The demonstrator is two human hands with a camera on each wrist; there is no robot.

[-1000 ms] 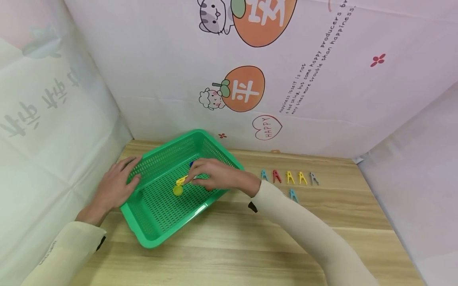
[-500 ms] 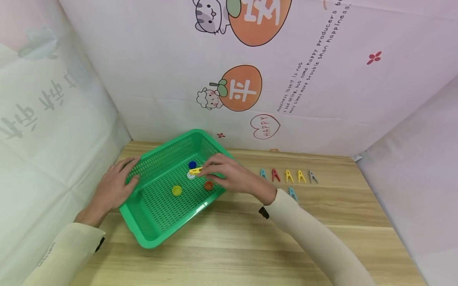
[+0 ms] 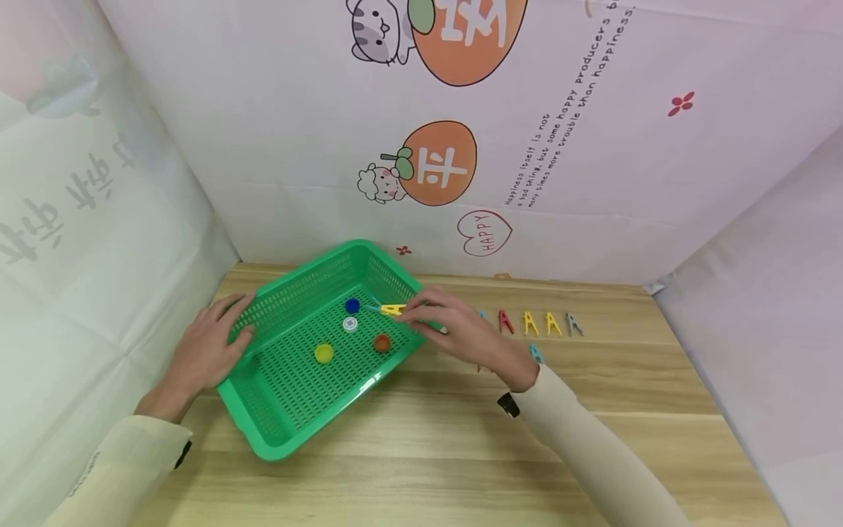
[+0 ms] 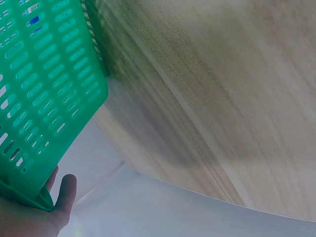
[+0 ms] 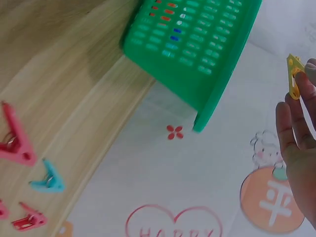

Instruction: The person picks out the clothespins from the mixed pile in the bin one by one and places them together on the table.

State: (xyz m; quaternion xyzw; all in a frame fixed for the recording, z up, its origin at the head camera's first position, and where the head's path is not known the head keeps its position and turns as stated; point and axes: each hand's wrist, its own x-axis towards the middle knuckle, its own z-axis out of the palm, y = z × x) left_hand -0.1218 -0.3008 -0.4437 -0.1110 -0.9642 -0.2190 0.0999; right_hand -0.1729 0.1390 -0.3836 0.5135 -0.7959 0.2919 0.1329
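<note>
My right hand (image 3: 454,322) pinches a yellow clothespin (image 3: 393,309) by one end, above the right side of a green plastic basket (image 3: 299,439). Against the wall in the right wrist view, the same clothespin (image 5: 293,79) shows between thumb and fingers. My left hand (image 3: 207,344) grips the basket's left rim, the thumb on the inner side. Lying on the basket floor are a blue cap (image 3: 352,306), a white cap (image 3: 350,324), a yellow cap (image 3: 324,353) and an orange cap (image 3: 382,342). A thin light-blue streak by the clothespin's tip is too blurred to name.
Right of the basket, a row on the wooden table (image 3: 428,468) includes a red clothespin (image 3: 505,322), two yellow clothespins (image 3: 541,323) and a grey clothespin (image 3: 574,324). A blue clothespin (image 3: 536,354) lies in front. My right hand hides others. Printed walls (image 3: 579,241) enclose the table.
With the yellow clothespin, my right hand has moved right, from above the yellow cap toward the basket's right rim, uncovering the other caps. My left hand has stayed on the rim.
</note>
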